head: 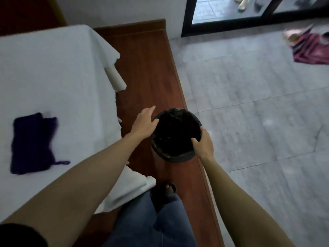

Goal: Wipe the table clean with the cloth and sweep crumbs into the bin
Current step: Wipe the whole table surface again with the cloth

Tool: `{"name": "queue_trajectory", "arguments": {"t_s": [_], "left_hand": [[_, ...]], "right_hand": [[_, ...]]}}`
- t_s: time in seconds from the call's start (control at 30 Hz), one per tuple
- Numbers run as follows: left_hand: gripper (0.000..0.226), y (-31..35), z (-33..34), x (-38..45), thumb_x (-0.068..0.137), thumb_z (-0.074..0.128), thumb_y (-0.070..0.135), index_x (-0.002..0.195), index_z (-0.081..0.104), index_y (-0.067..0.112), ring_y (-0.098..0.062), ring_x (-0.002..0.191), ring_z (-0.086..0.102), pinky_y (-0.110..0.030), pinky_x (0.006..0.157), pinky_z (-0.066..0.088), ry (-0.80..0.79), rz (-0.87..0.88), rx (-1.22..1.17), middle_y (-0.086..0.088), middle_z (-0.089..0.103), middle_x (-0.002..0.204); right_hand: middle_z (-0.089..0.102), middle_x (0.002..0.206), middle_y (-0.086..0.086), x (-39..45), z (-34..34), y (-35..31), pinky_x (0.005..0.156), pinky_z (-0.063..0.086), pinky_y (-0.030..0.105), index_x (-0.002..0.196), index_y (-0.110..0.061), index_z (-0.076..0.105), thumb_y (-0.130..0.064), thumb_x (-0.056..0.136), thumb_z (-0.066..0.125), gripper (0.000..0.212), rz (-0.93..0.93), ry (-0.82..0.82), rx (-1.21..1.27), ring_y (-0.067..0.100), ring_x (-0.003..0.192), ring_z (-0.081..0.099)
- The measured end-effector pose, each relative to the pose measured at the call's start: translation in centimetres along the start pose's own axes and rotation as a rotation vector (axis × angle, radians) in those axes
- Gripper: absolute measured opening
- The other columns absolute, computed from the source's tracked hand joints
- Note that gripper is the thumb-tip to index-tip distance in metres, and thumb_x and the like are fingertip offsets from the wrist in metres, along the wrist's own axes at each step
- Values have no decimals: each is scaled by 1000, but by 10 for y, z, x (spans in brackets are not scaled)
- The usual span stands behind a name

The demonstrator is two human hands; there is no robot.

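A round black bin (176, 134) lined with a dark bag stands on the wooden platform beside the table. My right hand (203, 143) grips its near right rim, thumb inside. My left hand (145, 122) reaches to the bin's left rim with straight fingers and touches it or hovers just beside it. A dark purple cloth (33, 143) lies folded flat on the white tablecloth (53, 77) at the left, away from both hands. No crumbs are visible on the table.
The reddish wooden platform (151, 68) runs between the table and a grey tiled floor (258, 104). My foot (170, 188) and jeans are just below the bin. A striped cloth (311, 49) lies on the floor at far right, near a dark door frame (188, 16).
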State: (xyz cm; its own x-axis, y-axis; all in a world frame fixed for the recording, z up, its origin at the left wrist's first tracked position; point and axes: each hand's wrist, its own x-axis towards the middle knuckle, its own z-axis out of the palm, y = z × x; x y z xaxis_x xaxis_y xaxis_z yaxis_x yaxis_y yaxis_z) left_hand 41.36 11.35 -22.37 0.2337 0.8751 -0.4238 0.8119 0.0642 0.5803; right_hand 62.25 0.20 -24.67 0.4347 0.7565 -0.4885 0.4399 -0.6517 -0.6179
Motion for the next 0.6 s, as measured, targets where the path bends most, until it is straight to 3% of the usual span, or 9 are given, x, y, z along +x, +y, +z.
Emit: {"name": "queue_trajectory", "arguments": {"t_s": [0.17, 0.3, 0.43, 0.6], "left_hand": [[56, 23, -86, -81, 101, 50, 31, 154, 32, 19, -23, 145, 30, -39, 119, 29, 100, 201, 79, -5, 36, 156], [52, 3, -144, -143, 102, 48, 31, 152, 36, 21, -18, 144, 31, -35, 119, 27, 216, 243, 96, -2, 37, 156], [48, -64, -194, -189, 103, 48, 25, 149, 41, 15, -22, 145, 32, -31, 119, 20, 332, 196, 73, -5, 40, 154], [51, -179, -250, -230, 105, 39, 32, 150, 39, 8, -32, 145, 31, -41, 119, 21, 448, 36, 175, -14, 40, 154]], "right_hand": [[41, 151, 3, -64, -28, -75, 114, 35, 42, 148, -17, 38, -20, 95, 57, 57, -189, -2, -53, 21, 140, 37], [49, 145, 0, -113, -29, -122, 111, 37, 37, 143, -18, 44, -21, 95, 57, 50, -322, 5, -33, 19, 134, 44], [48, 146, -3, -155, -3, -168, 114, 34, 37, 143, -21, 45, -25, 97, 56, 47, -429, -7, -20, 17, 136, 41], [40, 152, 0, -197, 70, -228, 116, 32, 43, 146, -21, 40, -31, 98, 54, 51, -597, -41, -67, 18, 142, 33]]}}
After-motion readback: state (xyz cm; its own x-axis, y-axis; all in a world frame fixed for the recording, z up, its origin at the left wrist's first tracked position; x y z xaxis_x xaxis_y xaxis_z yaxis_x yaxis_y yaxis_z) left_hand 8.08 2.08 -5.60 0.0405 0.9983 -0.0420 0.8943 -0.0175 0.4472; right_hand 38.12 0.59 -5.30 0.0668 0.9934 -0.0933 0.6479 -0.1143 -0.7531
